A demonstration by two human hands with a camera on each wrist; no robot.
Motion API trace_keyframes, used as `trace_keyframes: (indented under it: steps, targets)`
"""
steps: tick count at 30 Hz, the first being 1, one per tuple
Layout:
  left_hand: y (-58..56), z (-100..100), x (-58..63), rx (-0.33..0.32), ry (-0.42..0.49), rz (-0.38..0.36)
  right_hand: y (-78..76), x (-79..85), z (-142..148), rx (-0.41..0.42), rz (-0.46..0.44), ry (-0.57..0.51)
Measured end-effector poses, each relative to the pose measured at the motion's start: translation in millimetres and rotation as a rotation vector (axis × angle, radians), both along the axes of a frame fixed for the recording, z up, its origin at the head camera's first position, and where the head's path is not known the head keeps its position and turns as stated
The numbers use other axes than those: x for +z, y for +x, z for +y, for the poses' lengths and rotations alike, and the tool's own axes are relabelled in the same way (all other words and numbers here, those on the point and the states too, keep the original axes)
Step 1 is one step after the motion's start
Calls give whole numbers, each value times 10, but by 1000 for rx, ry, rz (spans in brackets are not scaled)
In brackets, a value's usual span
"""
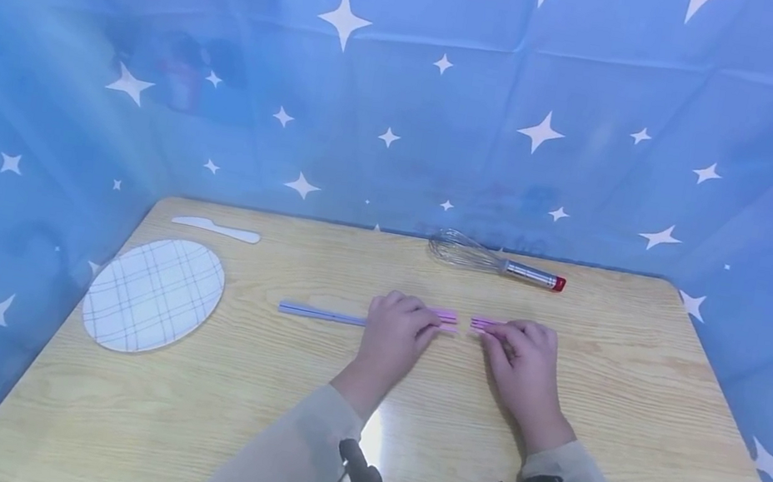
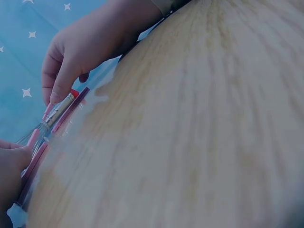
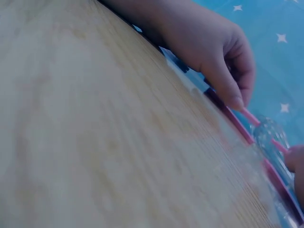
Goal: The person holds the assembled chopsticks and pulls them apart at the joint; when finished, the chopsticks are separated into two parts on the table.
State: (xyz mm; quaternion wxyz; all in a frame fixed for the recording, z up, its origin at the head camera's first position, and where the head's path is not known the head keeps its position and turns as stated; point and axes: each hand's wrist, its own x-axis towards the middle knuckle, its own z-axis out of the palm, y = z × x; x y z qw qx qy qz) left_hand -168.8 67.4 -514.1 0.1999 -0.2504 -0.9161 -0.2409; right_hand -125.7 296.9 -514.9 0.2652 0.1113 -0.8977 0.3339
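Observation:
My left hand (image 1: 397, 331) pinches a slim pink stick (image 3: 250, 116) between thumb and fingers. Facing it across a narrow gap, my right hand (image 1: 527, 360) pinches another slim pink stick (image 2: 48, 110) the same way. Just beyond the pinched sticks, darker pink-purple strips (image 3: 228, 116) lie low along the table, one beside each hand. A pair of thin blue sticks like chopsticks (image 1: 322, 313) runs leftward from under my left hand, which hides their right ends. My palms and fingers cover much of the pink pieces.
A wire whisk (image 1: 464, 251) with a red-tipped handle lies behind the hands at the table's back edge. Left on the wooden table (image 1: 122, 427) are a white knife (image 1: 215, 228) and an oval white plaid plate (image 1: 153, 297). A blue starry curtain (image 1: 410, 93) surrounds the table's back and sides.

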Motion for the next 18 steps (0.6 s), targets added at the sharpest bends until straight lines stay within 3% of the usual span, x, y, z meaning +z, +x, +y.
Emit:
trace_keyframes:
  steps: [11, 18]
  targets:
    - [-69, 11, -41, 43, 45, 59, -42, -16, 27, -40, -42, 47]
    - [-83, 16, -49, 52, 28, 51, -66, -19, 29, -53, -78, 56]
